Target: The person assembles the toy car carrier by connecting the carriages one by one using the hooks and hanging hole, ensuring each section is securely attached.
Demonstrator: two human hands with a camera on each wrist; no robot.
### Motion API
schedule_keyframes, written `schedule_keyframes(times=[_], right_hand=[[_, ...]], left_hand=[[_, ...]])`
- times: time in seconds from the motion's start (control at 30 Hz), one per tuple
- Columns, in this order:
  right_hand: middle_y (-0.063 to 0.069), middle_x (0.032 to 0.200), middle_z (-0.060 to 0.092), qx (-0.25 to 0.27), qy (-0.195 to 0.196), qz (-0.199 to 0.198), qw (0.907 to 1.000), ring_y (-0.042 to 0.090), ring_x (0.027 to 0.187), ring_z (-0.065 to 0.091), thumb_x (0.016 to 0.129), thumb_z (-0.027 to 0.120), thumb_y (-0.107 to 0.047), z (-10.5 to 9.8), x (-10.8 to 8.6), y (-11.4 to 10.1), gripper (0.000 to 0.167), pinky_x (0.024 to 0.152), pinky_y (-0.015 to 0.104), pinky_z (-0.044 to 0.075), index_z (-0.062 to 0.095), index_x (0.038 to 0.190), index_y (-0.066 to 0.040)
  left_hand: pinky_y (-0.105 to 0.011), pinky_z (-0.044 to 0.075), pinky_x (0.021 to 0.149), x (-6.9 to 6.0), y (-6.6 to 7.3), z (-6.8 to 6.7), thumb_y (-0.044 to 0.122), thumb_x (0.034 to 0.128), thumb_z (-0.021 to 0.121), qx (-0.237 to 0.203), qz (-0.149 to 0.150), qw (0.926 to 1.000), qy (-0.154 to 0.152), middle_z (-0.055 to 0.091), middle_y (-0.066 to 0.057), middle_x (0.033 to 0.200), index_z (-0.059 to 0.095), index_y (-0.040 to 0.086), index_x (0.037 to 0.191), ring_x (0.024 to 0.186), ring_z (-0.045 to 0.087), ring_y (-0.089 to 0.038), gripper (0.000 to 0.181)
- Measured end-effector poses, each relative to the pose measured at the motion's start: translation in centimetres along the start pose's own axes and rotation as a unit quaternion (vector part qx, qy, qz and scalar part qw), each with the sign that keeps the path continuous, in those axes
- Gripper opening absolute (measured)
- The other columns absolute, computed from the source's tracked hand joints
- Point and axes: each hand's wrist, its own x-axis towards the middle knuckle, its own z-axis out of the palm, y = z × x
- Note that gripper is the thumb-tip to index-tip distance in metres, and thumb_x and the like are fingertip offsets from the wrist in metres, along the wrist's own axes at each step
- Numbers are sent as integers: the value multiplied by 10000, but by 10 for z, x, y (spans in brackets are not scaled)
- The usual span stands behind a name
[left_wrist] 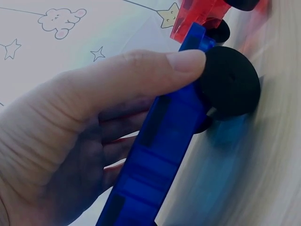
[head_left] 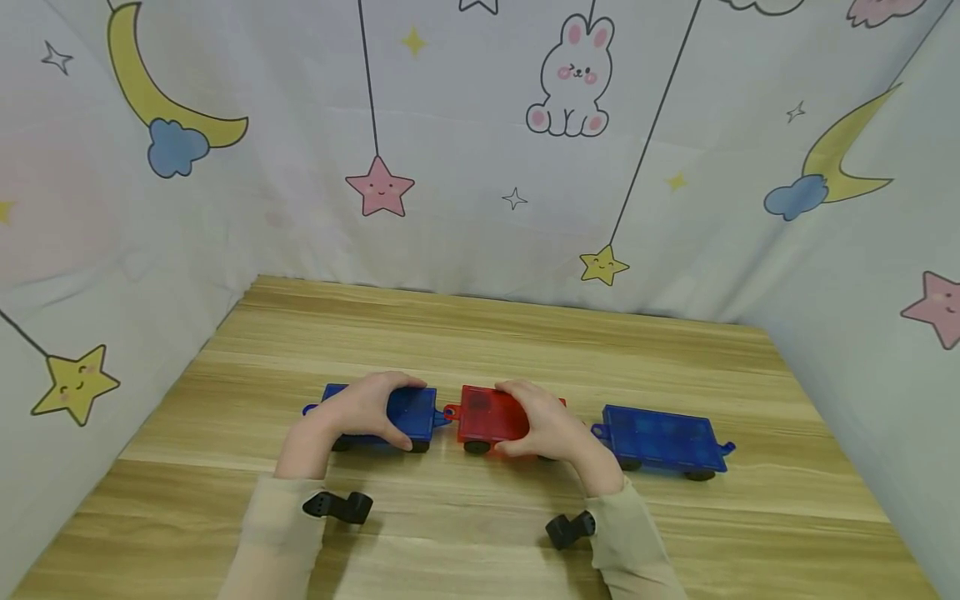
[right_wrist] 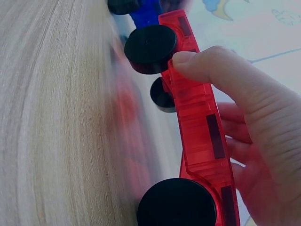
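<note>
A blue wheeled car (head_left: 412,410) lies at left on the table, gripped across its width by the left hand (head_left: 358,408). In the left wrist view the thumb of the left hand (left_wrist: 108,89) presses the blue car's side (left_wrist: 155,155) near a black wheel (left_wrist: 230,82). The right hand (head_left: 551,425) holds a red car (head_left: 487,415) the same way; the right wrist view shows the right hand (right_wrist: 263,113) with its thumb on the red side (right_wrist: 195,117). The blue car's hook meets the red car's ring (head_left: 452,412); whether they are linked, I cannot tell.
A second blue car (head_left: 663,439) stands right of the red one, its ring end beside the right wrist. Wood-grain table (head_left: 450,533) lies under everything. Printed cloth (head_left: 480,242) hangs behind and at both sides. Black wrist devices are on the left (head_left: 341,507) and right (head_left: 570,529) forearms.
</note>
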Motion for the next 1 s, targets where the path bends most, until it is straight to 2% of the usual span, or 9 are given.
schedule_keyframes(times=[0.47,1.0], right_hand=[[125,1413,523,62,-58,83,9999,310,1243,514,755,794,-297,-1,0,-2,802,1010,508,469,458,1437,-43],[152,1433,504,-22,-100,-23,9999,336,1295,489,758,793,-296,-1,0,-3,814,1054,526,432,448,1440,-15]], left_hand=[[-547,420,1042,0,1,0,302,672,897,-24,29,10000,31,526,-169,1413,511,45,1406,1298,487,-378,869],[-545,428,1033,0,0,1,306,672,898,16,34,10000,42,532,-164,1406,514,57,1405,1285,500,-372,864]])
